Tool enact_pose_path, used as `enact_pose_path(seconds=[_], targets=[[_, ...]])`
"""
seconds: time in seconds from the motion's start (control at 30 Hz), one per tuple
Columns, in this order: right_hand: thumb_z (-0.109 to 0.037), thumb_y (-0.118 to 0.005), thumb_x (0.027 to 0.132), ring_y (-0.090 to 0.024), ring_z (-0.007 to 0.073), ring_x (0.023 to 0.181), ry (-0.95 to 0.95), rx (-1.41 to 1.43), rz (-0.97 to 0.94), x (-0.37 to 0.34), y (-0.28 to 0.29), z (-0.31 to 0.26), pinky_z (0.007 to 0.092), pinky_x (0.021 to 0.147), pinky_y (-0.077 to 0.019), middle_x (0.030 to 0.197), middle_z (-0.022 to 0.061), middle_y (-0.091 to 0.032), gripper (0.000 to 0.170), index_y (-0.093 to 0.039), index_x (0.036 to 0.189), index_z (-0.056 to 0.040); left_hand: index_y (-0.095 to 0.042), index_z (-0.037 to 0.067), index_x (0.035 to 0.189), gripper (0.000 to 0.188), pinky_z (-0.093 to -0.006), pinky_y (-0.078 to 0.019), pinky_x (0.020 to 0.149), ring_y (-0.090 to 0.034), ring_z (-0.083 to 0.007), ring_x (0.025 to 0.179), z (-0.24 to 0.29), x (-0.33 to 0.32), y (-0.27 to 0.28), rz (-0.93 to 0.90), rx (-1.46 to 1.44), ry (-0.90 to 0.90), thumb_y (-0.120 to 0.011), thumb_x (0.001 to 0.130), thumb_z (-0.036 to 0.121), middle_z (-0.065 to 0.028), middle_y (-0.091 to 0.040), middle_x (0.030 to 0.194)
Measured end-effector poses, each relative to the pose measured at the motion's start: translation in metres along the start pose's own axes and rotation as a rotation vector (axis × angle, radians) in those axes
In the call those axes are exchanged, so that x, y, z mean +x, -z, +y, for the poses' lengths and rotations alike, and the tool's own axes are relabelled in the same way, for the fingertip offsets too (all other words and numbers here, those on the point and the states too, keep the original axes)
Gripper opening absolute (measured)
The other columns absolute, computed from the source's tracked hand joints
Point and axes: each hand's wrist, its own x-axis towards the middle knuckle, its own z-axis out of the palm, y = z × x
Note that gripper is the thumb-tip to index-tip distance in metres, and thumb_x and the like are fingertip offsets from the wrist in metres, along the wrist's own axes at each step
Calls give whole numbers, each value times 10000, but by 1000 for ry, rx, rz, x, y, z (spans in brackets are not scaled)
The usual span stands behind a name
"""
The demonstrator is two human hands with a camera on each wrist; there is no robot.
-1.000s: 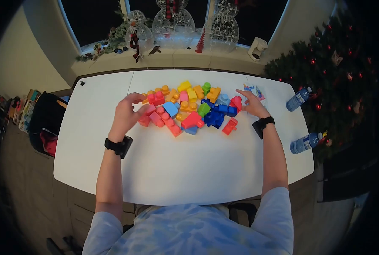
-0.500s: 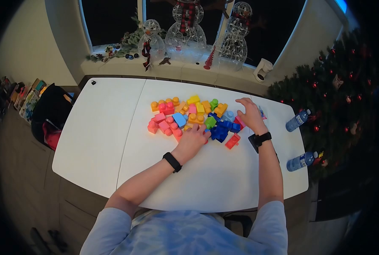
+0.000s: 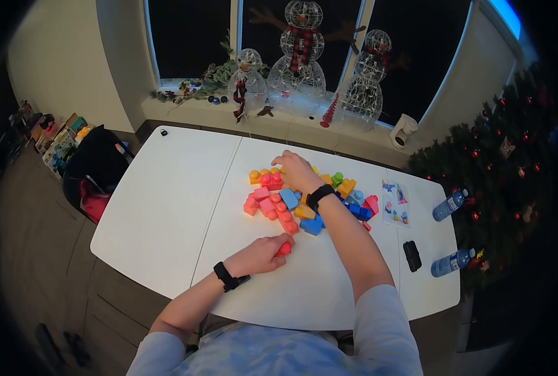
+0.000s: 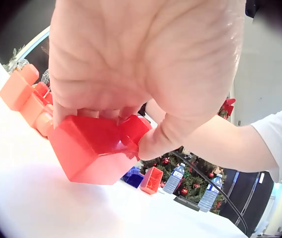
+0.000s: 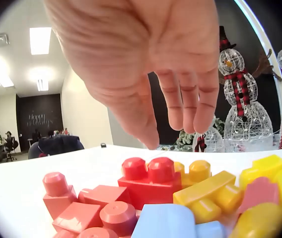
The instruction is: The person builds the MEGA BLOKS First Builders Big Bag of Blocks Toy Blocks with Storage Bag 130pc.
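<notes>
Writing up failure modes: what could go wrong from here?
The right hand hovers over close-packed blocks, so a pick could nudge neighbours.
The right forearm hides some of them from the head camera; a pick there may go unseen.
A water bottle stands near the table's right edge; a stray elbow might topple it.

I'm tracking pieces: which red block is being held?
The red block gripped by the left hand; no hand grips the other red blocks.

In head view, the left grip [image 3: 258, 254] partly hides its red block [image 3: 283, 249].
</notes>
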Motion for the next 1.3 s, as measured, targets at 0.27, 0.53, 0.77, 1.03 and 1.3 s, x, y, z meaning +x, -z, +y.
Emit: enact_pose_path(seconds=[0.27, 0.53, 0.77, 1.03, 1.3], targets=[[-4, -596, 855, -680, 387, 989, 102, -134, -2, 10, -47, 9, 464, 871, -574, 983, 182, -687, 109, -700, 885, -16, -559, 65, 1294, 421, -439, -533, 937, -673, -351, 1061, -17, -10, -19, 42, -58, -46, -608, 875, 61, -162, -699, 1101], [-119, -742, 783, -672, 408, 904, -89, 45, 14, -65, 71, -46, 459, 811, -548, 933, 200, -680, 268, -619, 972, 27, -561, 58, 1329, 492, -461, -546, 931, -676, -372, 1058, -18, -13, -25, 145, 28, -73, -708, 863, 116, -184, -696, 1104], [-283, -786, 810, -706, 369, 806, -288, -67, -222, -199, 65, -70, 471, 707, -544, 838, 185, -698, 483, -540, 1177, -87, -587, 76, 1354, 574, -445, -564, 905, -705, -350, 1015, -9, -7, -32, 160, 150, 82, -791, 829, 188, -167, -730, 1121], [-322, -814, 854, -699, 422, 849, -359, 149, -157, -235, 23, -86, 499, 733, -555, 889, 199, -719, 612, -525, 1330, -68, -664, 99, 1286, 524, -440, -570, 896, -714, -339, 1006, -10, -2, -38, 165, 233, 61, -811, 790, 188, -142, -748, 1110], [-276, -840, 810, -621, 307, 1149, 12, -155, 49, -236, 27, -62, 442, 877, -549, 1227, 126, -598, 441, -699, 1186, -94, -716, 118, 1222, 463, -460, -573, 886, -718, -358, 960, -8, -2, -40, 206, 200, 16, -799, 774, 197, -148, -757, 1035]])
